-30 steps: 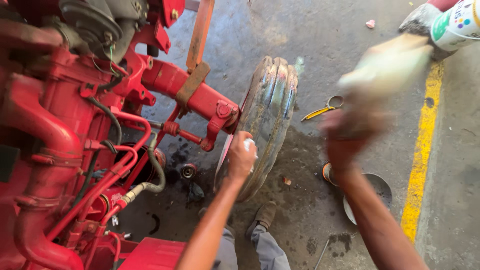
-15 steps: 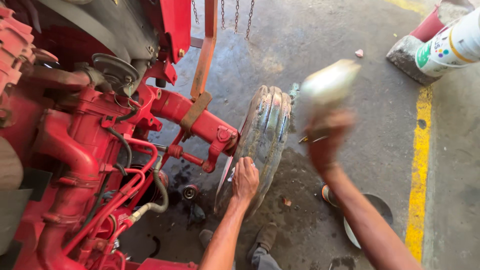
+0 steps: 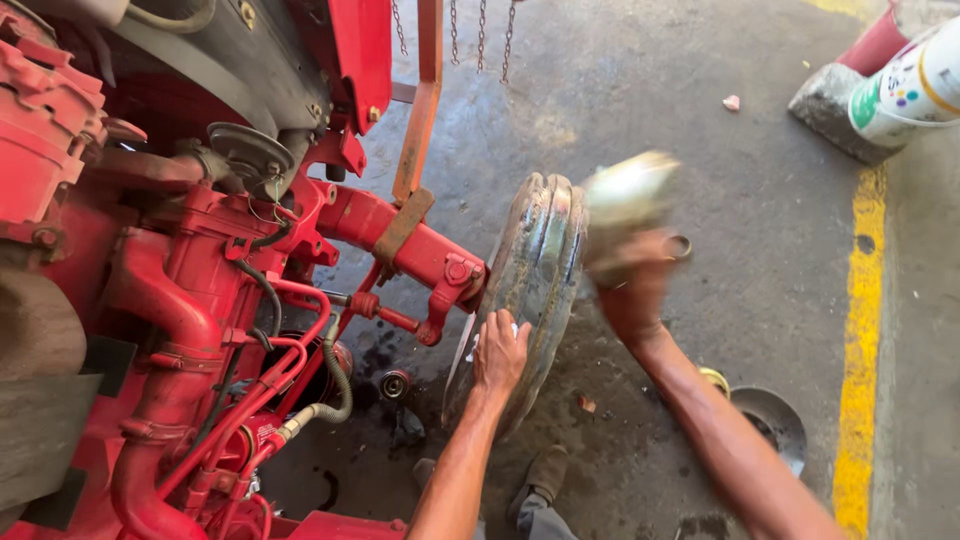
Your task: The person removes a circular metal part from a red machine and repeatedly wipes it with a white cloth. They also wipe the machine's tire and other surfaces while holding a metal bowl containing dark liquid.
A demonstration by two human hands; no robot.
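A bare metal wheel rim [image 3: 535, 270] stands upright at the end of the red axle [image 3: 400, 240] of a red tractor. My left hand [image 3: 498, 352] lies flat against the rim's inner face, near its lower part. My right hand [image 3: 632, 285] is raised next to the rim's outer edge and grips a pale, blurred object [image 3: 628, 195]; what kind of object it is cannot be made out. The red engine and hoses [image 3: 200, 330] fill the left of the view.
An orange bar [image 3: 420, 110] and chains [image 3: 480, 35] hang above the axle. A round metal dish [image 3: 770, 425] lies on the stained concrete at right, by a yellow floor line [image 3: 860, 340]. A white drum [image 3: 915, 85] lies top right. My shoes [image 3: 545, 475] stand below the rim.
My right hand with the pale object has swung left and down, from the upper right to right next to the rim. My left hand stays on the rim.
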